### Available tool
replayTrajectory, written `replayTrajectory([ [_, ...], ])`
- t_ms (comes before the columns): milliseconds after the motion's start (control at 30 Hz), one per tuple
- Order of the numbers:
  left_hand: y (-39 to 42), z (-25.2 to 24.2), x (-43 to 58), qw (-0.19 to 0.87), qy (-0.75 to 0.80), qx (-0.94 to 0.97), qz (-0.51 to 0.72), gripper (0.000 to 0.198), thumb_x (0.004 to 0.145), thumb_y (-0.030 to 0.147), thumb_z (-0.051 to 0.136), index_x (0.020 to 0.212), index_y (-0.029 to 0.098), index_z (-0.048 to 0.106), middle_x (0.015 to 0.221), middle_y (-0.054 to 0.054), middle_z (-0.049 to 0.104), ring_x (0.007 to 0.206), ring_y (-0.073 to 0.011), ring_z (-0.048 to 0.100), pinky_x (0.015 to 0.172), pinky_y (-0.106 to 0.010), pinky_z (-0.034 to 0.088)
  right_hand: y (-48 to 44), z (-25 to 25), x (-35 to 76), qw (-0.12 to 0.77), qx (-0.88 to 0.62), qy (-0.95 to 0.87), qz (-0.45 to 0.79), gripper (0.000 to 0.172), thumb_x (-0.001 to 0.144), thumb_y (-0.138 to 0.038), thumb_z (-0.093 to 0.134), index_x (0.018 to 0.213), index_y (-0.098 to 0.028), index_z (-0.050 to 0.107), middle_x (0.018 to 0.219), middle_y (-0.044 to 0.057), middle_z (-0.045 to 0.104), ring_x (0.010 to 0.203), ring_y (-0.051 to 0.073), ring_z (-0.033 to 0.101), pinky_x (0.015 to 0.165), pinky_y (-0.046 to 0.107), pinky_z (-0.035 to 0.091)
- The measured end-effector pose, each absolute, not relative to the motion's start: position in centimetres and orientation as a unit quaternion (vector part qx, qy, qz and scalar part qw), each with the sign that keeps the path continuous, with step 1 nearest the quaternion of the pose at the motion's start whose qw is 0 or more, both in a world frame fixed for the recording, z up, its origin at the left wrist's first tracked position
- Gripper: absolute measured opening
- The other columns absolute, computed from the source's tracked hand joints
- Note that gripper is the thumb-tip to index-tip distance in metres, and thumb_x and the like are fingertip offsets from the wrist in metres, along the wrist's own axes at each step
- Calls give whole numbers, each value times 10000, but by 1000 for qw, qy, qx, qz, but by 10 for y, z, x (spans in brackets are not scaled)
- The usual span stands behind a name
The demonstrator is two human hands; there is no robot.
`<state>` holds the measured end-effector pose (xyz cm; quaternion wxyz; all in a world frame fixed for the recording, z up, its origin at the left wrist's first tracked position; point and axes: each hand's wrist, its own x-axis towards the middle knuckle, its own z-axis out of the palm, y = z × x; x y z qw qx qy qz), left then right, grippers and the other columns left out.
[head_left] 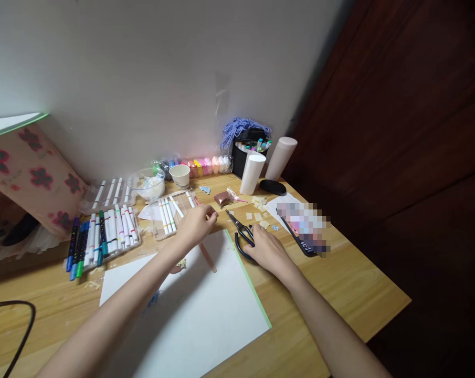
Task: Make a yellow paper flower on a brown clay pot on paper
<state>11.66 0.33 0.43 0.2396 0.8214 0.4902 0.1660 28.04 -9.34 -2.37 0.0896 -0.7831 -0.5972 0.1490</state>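
Note:
My right hand (267, 251) has its fingers on the black handles of a pair of scissors (243, 230), whose slightly parted blades point away from me to the left. My left hand (197, 224) hovers over the top of a white sheet with a green edge (221, 307); its fingers are curled together, and whatever they may hold is hidden. Below that hand a thin pinkish-brown stick (208, 258) lies on the sheet. A small crumbly yellowish clump (181, 263) shows beside my left forearm. Small pale cut pieces (264, 224) are scattered beyond the scissors.
Markers (111, 231) and a clear marker case (164, 220) lie at left. A paper cup (180, 176), clear bowl (150, 186) and colourful clay packs (206, 166) line the wall. White cylinders (253, 176), a black lid (272, 187) and a phone (304, 233) are at right.

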Motion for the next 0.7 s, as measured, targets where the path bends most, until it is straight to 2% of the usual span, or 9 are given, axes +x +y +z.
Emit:
replayTrajectory([
  [100, 8, -1, 119, 336, 496, 774, 206, 329, 823, 358, 413, 813, 146, 666, 863, -102, 694, 808, -218, 608, 708, -301, 421, -94, -23, 283, 159, -778, -592, 137, 238, 753, -172, 516, 985, -157, 465, 985, 111, 621, 912, 249, 616, 694, 290, 419],
  [200, 13, -1, 121, 496, 484, 685, 223, 478, 854, 461, 344, 847, 113, 672, 885, -119, 700, 748, -174, 617, 671, -266, 442, -93, -24, 283, 220, -759, -602, 115, 200, 808, -245, 526, 980, -180, 448, 981, 92, 599, 909, 233, 608, 705, 290, 434],
  [267, 15, 2, 122, 605, 473, 600, 225, 534, 846, 518, 340, 821, 104, 676, 869, -121, 701, 699, -150, 615, 624, -237, 441, -92, -26, 281, 237, -741, -620, 101, 276, 804, -348, 571, 979, -175, 447, 1000, 105, 568, 917, 242, 597, 732, 304, 449],
  [333, 16, 7, 122, 667, 460, 543, 219, 544, 831, 547, 367, 781, 107, 683, 820, -111, 702, 669, -133, 614, 608, -216, 439, -92, -27, 280, 231, -732, -636, 79, 403, 772, -445, 601, 1011, -158, 449, 1031, 130, 529, 946, 273, 578, 774, 341, 455],
  [433, 15, 12, 119, 683, 452, 531, 218, 506, 800, 548, 443, 740, 112, 692, 774, -99, 702, 650, -120, 616, 617, -202, 450, -93, -30, 279, 205, -732, -648, 40, 514, 755, -544, 577, 1047, -139, 459, 1021, 145, 499, 957, 315, 555, 803, 396, 450],
  [533, 12, 15, 116, 675, 454, 537, 221, 454, 770, 527, 516, 747, 112, 698, 741, -89, 698, 650, -120, 622, 637, -209, 470, -93, -32, 279, 195, -732, -652, 12, 542, 753, -583, 556, 1045, -135, 470, 999, 140, 493, 931, 314, 553, 791, 403, 452],
  [700, 8, 16, 115, 620, 476, 591, 199, 189, 671, 292, 683, 706, 107, 688, 641, -44, 667, 590, -97, 586, 619, -203, 476, -92, -32, 279, 185, -729, -659, -27, 551, 752, -602, 544, 1033, -132, 487, 983, 141, 490, 914, 309, 540, 773, 402, 449],
])
